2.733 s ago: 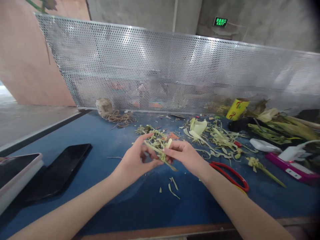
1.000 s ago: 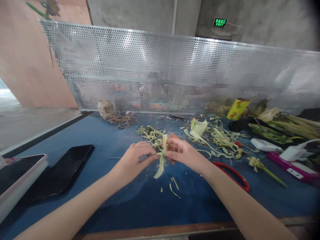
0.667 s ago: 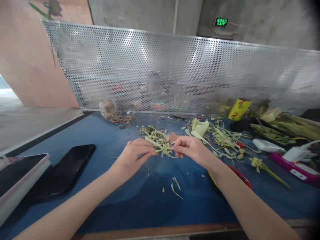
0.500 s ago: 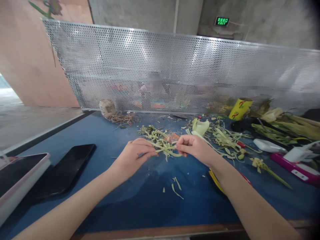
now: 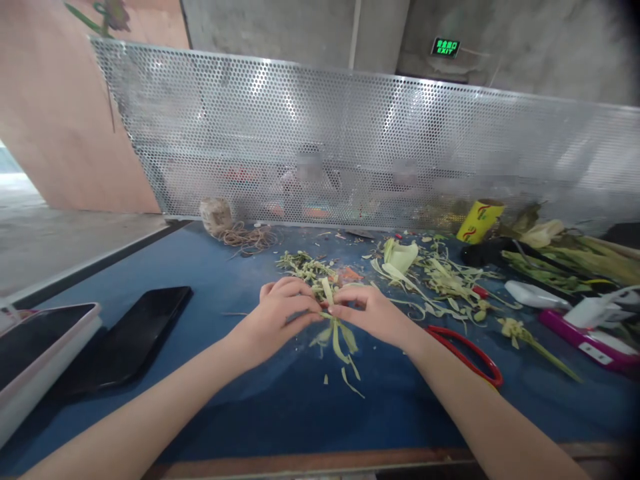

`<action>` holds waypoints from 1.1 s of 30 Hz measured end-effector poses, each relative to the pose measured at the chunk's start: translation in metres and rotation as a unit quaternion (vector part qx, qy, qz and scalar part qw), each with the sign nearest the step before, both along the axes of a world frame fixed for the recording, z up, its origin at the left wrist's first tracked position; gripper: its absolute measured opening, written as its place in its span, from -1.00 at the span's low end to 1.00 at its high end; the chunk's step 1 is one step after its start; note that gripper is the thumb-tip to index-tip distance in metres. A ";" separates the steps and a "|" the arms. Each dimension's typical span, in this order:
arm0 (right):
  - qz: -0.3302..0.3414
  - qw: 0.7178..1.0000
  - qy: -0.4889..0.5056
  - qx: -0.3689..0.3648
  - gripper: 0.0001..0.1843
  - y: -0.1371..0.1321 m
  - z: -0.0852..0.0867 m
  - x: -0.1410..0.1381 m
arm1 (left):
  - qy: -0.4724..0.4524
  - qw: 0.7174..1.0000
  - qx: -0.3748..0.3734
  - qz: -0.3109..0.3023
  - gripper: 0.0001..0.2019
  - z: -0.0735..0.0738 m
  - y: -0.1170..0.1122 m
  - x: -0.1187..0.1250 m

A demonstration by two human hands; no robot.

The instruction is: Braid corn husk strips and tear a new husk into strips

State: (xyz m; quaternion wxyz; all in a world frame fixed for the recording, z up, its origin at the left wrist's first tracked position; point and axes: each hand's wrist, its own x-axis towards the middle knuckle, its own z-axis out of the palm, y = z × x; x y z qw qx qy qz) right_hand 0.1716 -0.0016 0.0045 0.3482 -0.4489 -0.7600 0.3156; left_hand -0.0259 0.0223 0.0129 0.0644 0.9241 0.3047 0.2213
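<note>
Both my hands meet over the middle of the blue table, fingers pinched on a bunch of pale green husk strips [image 5: 336, 333]. My left hand [image 5: 283, 310] grips the bunch from the left, thumb and fingertips closed. From the right, my right hand [image 5: 367, 310] pinches it at nearly the same spot. One strip sticks up between the fingertips, and several strip ends hang toward me. Just behind my hands lies a pile of small knotted green pieces [image 5: 305, 265]. A broad pale husk leaf [image 5: 400, 255] rests among loose strips [image 5: 450, 280] farther right.
Red-handled scissors [image 5: 467, 353] lie partly under my right forearm. A black phone [image 5: 135, 340] is on the left, with twine [image 5: 247, 237] behind. At right are a yellow roll [image 5: 480, 221], a purple power strip [image 5: 585, 340] and a knotted stalk [image 5: 537, 347]. A perforated metal screen [image 5: 350, 133] stands behind.
My hands have come closer together. The strips, earlier stretched sideways between them, now run up and down with ends hanging toward me. My right forearm shifted, uncovering more red handle.
</note>
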 end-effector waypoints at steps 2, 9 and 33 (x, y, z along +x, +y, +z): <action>-0.034 0.999 0.040 -0.009 -0.75 0.000 -0.002 -0.002 | -0.031 0.998 0.006 0.055 -0.86 0.000 -0.004 0.002; -0.097 0.980 0.157 -0.069 -0.74 -0.003 -0.001 -0.007 | -0.070 0.977 0.137 0.149 -0.71 -0.004 -0.022 0.010; -0.204 0.959 0.193 -0.041 -0.67 0.002 -0.004 -0.005 | -0.047 0.991 0.083 0.092 -0.84 -0.011 -0.026 0.018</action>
